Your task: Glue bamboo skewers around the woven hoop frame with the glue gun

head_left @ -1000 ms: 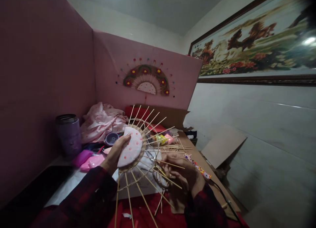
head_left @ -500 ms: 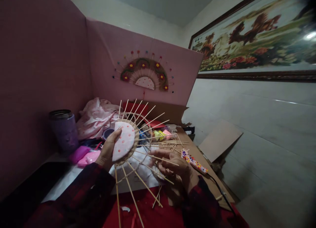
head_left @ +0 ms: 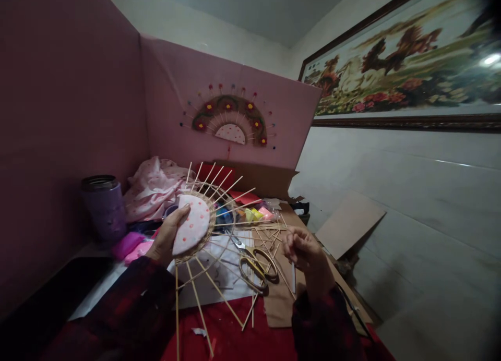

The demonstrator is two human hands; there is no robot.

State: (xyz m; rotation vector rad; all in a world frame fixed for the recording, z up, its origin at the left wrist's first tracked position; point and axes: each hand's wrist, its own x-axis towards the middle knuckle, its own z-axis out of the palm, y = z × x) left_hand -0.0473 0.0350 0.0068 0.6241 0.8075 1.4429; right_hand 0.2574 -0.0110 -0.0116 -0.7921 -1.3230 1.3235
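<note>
My left hand (head_left: 169, 235) grips the straight edge of a half-round woven piece (head_left: 191, 225), thumb on its white cloth face with red dots. Thin sticks fan out from its curved rim, and a thin cord loop (head_left: 234, 215) runs across them. My right hand (head_left: 301, 248) is to the right, clear of the sticks, fingers curled together; what they pinch is too small to make out. Between the hands lie scissors with gold handles (head_left: 256, 267) on white paper and cardboard, beside loose sticks (head_left: 270, 236).
A purple cup (head_left: 104, 207) and crumpled pink cloth (head_left: 156, 186) stand at the left, near pink packets (head_left: 128, 246). Coloured bags (head_left: 254, 214) lie behind. A finished fan (head_left: 230, 118) hangs on the pink board. Brown cardboard (head_left: 277, 303) covers the right side.
My right hand has moved right, away from the sticks, and its fingers have drawn together. The scissors now show. The woven piece has shifted slightly left in my left hand.
</note>
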